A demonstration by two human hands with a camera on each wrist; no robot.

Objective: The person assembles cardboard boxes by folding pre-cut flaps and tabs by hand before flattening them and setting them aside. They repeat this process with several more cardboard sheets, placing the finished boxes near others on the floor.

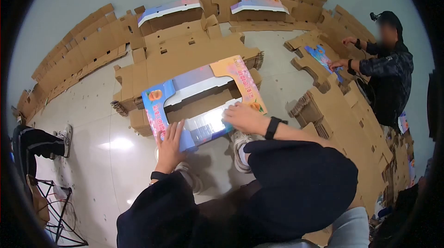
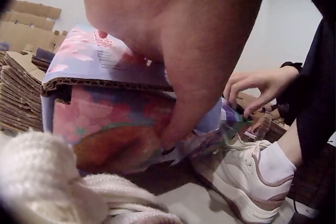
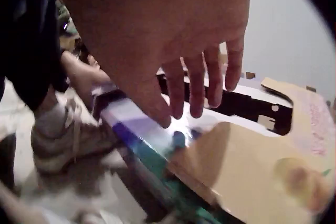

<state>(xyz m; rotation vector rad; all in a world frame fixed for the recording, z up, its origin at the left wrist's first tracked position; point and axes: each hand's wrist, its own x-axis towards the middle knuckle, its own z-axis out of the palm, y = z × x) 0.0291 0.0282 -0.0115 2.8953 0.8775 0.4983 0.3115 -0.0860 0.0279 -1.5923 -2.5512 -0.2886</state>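
A colourful printed cardboard box (image 1: 157, 111) with a large cut-out window in its top lies across in front of me, tilted in the head view. My left hand (image 1: 171, 142) lies on its near left corner, fingers straight on the top. In the left wrist view, that hand's thumb (image 2: 184, 124) presses the printed side below the corrugated edge. Over the near right part of the top is my right hand (image 1: 247, 117). The right wrist view shows its fingers (image 3: 197, 90) extended downward at the glossy white flap (image 3: 181, 121), beside the window.
Behind the box lies a stack of flat brown cardboard (image 1: 185, 58). More cardboard sheets (image 1: 344, 114) lie at the right, where another person (image 1: 388, 63) handles a blue printed piece (image 1: 319, 56). Two printed boxes (image 1: 171, 9) stand by the wall. My shoes (image 1: 241, 151) are close below the box.
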